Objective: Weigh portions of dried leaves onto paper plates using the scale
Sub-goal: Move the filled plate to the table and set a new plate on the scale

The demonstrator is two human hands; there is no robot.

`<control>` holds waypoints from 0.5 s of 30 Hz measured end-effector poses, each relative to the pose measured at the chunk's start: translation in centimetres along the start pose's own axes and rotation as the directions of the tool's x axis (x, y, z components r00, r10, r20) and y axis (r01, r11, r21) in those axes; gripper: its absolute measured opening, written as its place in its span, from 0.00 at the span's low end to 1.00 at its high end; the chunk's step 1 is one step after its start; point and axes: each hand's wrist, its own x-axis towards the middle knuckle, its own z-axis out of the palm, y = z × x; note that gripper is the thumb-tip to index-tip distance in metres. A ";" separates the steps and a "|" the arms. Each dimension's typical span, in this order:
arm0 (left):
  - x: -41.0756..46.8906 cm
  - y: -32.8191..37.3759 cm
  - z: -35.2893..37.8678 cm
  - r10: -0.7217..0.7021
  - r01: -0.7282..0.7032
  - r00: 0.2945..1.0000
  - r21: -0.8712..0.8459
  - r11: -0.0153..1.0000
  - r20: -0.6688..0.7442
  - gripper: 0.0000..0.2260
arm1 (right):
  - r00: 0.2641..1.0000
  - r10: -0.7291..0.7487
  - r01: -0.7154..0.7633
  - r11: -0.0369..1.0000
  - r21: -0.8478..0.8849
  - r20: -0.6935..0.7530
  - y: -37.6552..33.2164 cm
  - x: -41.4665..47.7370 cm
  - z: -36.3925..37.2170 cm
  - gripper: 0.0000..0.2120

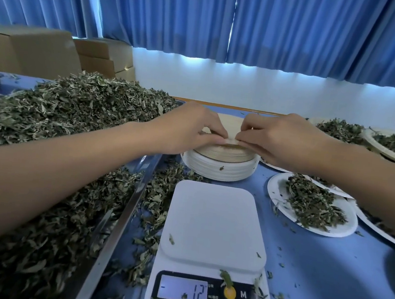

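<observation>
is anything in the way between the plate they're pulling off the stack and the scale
Nothing visible does. The left hand and right hand pinch the top plate on the stack right behind the scale, which carries only a couple of stray leaf flakes.

A white digital scale (215,226) is sitting nearest the camera, its platform carrying only stray leaf scraps and its display reading 12 after a minus sign. Just behind it, the left hand (194,127) and right hand (283,139) are pinching the near edge of the top plate (223,121) on a stack of paper plates (218,168). Dried leaves (73,112) are lying heaped at left, and a filled plate (312,205) is lying at right among others.
</observation>
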 end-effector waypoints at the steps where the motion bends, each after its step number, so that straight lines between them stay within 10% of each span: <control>1: 0.1 0.1 -0.2 0.004 -0.004 1.000 0.014 1.000 -0.011 0.08 | 1.000 0.004 -0.004 1.000 0.023 -0.009 0.1 0.0 -0.3 0.24; 15: -6.5 6.4 -1.7 0.195 -0.188 0.975 0.072 0.979 -0.102 0.10 | 0.980 0.057 -0.031 0.989 0.141 -0.189 -4.8 -5.5 -3.0 0.12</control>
